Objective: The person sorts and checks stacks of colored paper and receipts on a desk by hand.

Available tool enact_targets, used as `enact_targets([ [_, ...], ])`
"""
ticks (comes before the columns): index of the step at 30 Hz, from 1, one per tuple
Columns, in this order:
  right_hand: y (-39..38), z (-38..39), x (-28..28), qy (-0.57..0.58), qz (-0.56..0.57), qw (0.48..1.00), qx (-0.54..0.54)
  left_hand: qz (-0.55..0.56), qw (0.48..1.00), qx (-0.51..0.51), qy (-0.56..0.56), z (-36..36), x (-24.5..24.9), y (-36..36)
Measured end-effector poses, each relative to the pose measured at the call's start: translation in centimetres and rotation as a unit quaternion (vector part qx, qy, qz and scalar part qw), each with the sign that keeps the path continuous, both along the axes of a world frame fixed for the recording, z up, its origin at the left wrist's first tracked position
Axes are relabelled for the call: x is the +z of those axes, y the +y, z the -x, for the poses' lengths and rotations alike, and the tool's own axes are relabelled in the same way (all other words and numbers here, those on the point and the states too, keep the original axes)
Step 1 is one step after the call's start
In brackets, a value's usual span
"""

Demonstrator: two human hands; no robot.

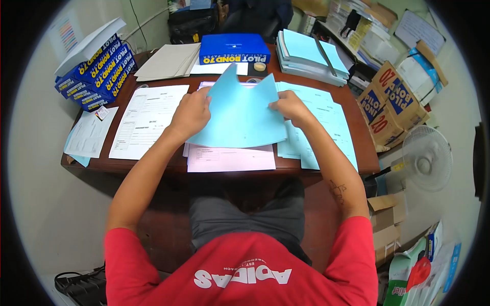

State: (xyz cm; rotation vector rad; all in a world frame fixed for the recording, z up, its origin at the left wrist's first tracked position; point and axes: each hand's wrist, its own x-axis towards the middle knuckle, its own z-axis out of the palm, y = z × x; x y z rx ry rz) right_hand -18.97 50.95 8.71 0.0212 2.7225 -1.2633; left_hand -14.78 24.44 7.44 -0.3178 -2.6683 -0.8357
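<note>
Both hands hold a small stack of light blue sheets (245,115), bent so that its far edge dips in the middle. My left hand (192,113) grips the left side, fingers closed on it. On the right side, my right hand (292,108) pinches the edge between thumb and fingers. Under the blue sheets lie pink printed forms (229,159), their near part showing. White printed forms (148,122) lie left of my left hand. Light blue printed forms (329,130) spread beneath and beyond my right hand and forearm.
A blue paper box (235,47) stands at the desk's back, between brownish sheets (166,61) and a tall blue paper stack (311,56). Blue paper reams (99,74) are piled at the left. Right of the desk are cartons (390,104) and a fan (426,158).
</note>
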Motion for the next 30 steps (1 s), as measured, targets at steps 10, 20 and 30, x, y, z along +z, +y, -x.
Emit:
enact_targets([
  [10, 2.5, -1.3, 0.7, 0.275, 0.343, 0.896, 0.065, -0.424, 0.891, -0.122, 0.110, 0.1, 3.0, -2.8],
  [20, 2.9, -2.2, -1.8, 0.261, 0.406, 0.874, 0.062, -0.494, 0.861, -0.092, 0.078, -0.8, 0.8, -2.1],
  [30, 1.3, -2.1, -2.3, 0.286, 0.403, 0.868, 0.045, -0.449, 0.886, -0.061, 0.099, -0.3, 0.3, -1.5],
])
